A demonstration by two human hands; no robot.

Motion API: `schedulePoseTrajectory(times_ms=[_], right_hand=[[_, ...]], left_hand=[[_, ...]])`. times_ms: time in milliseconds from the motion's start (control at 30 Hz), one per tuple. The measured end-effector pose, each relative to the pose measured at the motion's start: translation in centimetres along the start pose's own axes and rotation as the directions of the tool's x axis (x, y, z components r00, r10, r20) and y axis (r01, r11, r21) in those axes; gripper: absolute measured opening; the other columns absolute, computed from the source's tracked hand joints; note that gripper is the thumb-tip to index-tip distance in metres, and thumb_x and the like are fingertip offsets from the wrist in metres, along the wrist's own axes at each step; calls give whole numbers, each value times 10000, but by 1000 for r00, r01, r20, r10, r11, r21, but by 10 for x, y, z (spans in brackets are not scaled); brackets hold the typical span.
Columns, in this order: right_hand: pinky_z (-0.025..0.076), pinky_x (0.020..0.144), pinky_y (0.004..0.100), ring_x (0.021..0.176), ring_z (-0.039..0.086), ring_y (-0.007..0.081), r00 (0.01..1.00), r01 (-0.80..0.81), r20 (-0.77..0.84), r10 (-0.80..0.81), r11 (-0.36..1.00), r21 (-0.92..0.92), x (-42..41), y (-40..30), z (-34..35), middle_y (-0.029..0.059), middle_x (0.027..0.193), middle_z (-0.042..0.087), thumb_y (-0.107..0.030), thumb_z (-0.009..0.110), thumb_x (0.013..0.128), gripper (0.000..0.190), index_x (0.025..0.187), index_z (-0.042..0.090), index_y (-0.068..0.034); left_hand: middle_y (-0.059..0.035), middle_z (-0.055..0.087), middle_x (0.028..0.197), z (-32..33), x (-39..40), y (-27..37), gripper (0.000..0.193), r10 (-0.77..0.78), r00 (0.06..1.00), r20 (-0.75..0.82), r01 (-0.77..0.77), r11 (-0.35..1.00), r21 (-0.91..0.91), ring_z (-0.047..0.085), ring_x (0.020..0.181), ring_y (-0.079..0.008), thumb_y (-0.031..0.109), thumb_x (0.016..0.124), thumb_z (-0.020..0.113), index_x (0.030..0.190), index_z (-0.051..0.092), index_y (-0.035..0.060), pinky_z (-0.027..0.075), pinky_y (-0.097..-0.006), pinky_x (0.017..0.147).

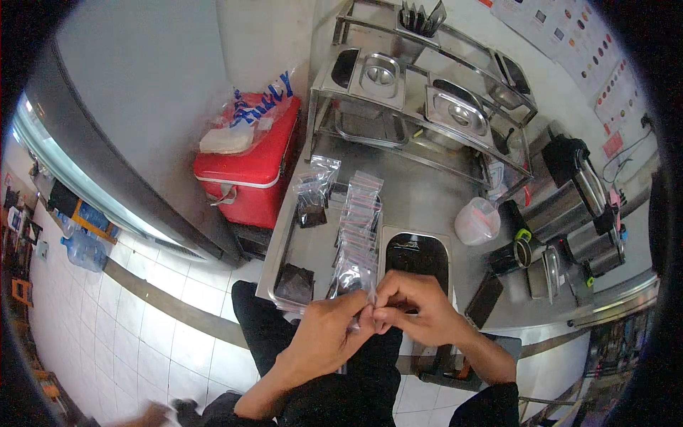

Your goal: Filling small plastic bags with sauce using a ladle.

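Note:
Just beyond the front edge of the steel counter, my left hand point(333, 328) and my right hand point(419, 307) meet at the fingertips. Between them they pinch a small clear plastic bag point(372, 291), mostly hidden by the fingers. Overlapping clear zip bags point(358, 219) with reddish seal lines run in a row away from my hands. To their left, a few bags with dark contents point(312, 211) lie on a shallow metal tray point(320, 248). A dark flat packet point(295, 284) rests at the tray's near corner. Behind my right hand is a rectangular steel pan point(448, 240) with a dark inside.
A red cooler box point(243, 187) stands left of the counter. Steel racks point(411, 120) with lidded pans rise at the back. Rightward are a translucent plastic tub point(476, 221), a dark phone-like slab point(484, 300) and metal dispensers point(555, 208). Someone's blurred hand point(152, 413) shows bottom left.

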State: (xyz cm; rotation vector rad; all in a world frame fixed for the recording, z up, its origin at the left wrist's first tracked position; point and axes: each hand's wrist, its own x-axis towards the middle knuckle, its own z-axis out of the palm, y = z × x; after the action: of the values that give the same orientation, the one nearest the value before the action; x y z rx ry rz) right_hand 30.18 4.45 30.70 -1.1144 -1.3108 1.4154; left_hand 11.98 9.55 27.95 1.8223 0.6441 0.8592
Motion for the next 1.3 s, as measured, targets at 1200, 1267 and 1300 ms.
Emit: schedulePoseTrajectory(times_ms=[1200, 1267, 1300], right_hand=[[445, 546, 238, 616, 605, 116, 922, 191, -213, -322, 859, -474, -33, 8, -45, 73, 708, 674, -120, 848, 619, 279, 872, 749, -55], [463, 571, 252, 656, 620, 129, 941, 122, -230, -247, 885, -449, -31, 4, -46, 84, 755, 684, -135, 858, 603, 314, 890, 749, -73], [463, 571, 252, 656, 620, 129, 940, 123, -233, -248, 886, -447, -30, 7, -47, 84, 755, 684, -135, 858, 603, 314, 890, 749, -73]], left_hand=[[-45, 668, 673, 16, 11, -19, 98, -303, 953, 0, 274, 863, -424, 551, 601, -51, 109, 807, 721, 821, 715, 12, 403, -198, 540], [-37, 660, 669, 22, 12, -21, 94, -259, 961, -98, 204, 900, -386, 534, 588, -47, 100, 802, 724, 822, 709, 10, 392, -200, 529], [-29, 652, 665, 25, 12, -22, 91, -210, 958, -194, 134, 930, -343, 517, 575, -43, 91, 797, 727, 823, 703, 7, 380, -202, 519]])
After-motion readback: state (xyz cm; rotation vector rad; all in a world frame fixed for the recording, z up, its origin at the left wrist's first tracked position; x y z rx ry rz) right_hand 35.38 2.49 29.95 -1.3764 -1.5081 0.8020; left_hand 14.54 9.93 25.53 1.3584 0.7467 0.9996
